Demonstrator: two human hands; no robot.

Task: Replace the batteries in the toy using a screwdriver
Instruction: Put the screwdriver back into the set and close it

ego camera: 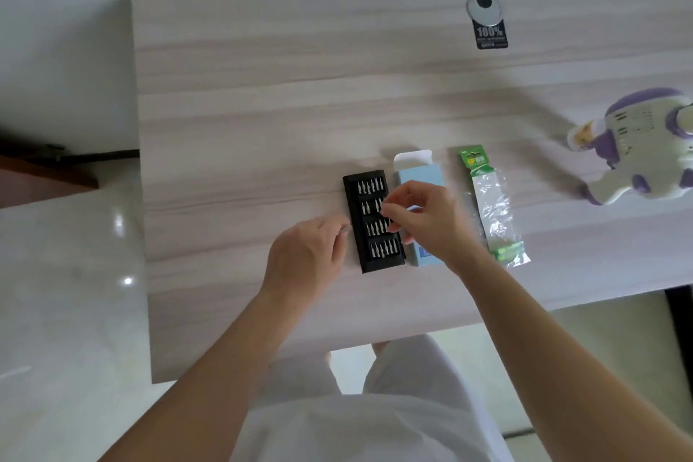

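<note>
- The right hand (423,221) hovers over a black bit tray (356,232), its thumb and forefinger pinched on what looks like a small metal bit (384,213) in the tray's second row.
- The left hand (303,255) rests just left of that pinch, at the tray's left edge. Its fingers are curled and a silver glint shows at the tips; whether it holds anything cannot be told.
- The tray holds four rows of upright steel bits (382,249), directly under and around the pinch.
- A pale blue box (416,171) lies just right of the tray, partly under the right hand, its far flap open. Its contents are hidden.
- Further right lies a green battery pack (491,206) with a clear plastic front; what look like green cells sit at its near end.
- The toy (633,146), purple and white, lies well right of both hands on the table (262,86), untouched.
- The bit is likely tiny, stiff, smooth and easily dropped, and is best pinched at its upper shank.
- The toy seems to be light hard plastic, best held round its body.
</note>
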